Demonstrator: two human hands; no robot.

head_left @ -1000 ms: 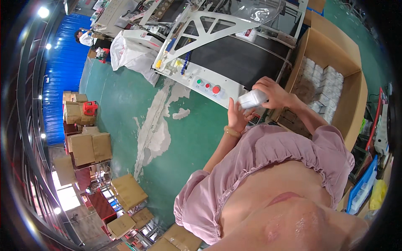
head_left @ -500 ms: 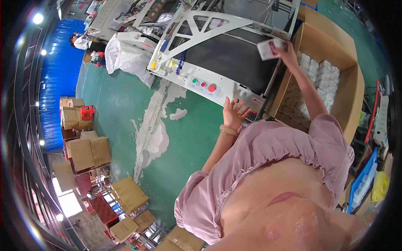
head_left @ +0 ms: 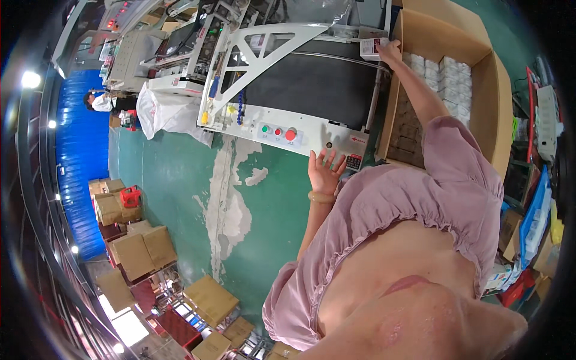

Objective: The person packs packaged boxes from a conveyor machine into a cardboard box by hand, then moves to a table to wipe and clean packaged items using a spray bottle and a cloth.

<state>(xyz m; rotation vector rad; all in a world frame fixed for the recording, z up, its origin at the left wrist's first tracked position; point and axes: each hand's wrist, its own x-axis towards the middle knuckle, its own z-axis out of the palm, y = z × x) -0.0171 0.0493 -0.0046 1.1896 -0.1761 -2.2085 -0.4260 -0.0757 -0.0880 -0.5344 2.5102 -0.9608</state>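
Observation:
At the far right end of the black conveyor belt (head_left: 300,87), my right hand (head_left: 390,53) grips a small white box (head_left: 369,49) with dark red print. The box is beside the belt's end roller, next to the large carton's wall. My left hand (head_left: 324,172), with a pale bangle at the wrist, is held palm up with fingers spread and nothing in it. It is near the machine's white control panel (head_left: 279,133), close to a small keypad (head_left: 354,162). Below my right forearm stands the open large carton (head_left: 489,114), partly filled with rows of wrapped white packs (head_left: 454,84).
A white slotted machine arm (head_left: 264,51) spans the belt. Red and green buttons (head_left: 278,132) sit on its front panel. Stacked cartons (head_left: 144,252) stand at the left on the green floor (head_left: 174,174). Another person (head_left: 103,103) is far off at the left.
My right hand has carried the white box forward toward the belt's far right corner, and the box now looks level. My left hand stays open near the panel. The whole view has turned slightly.

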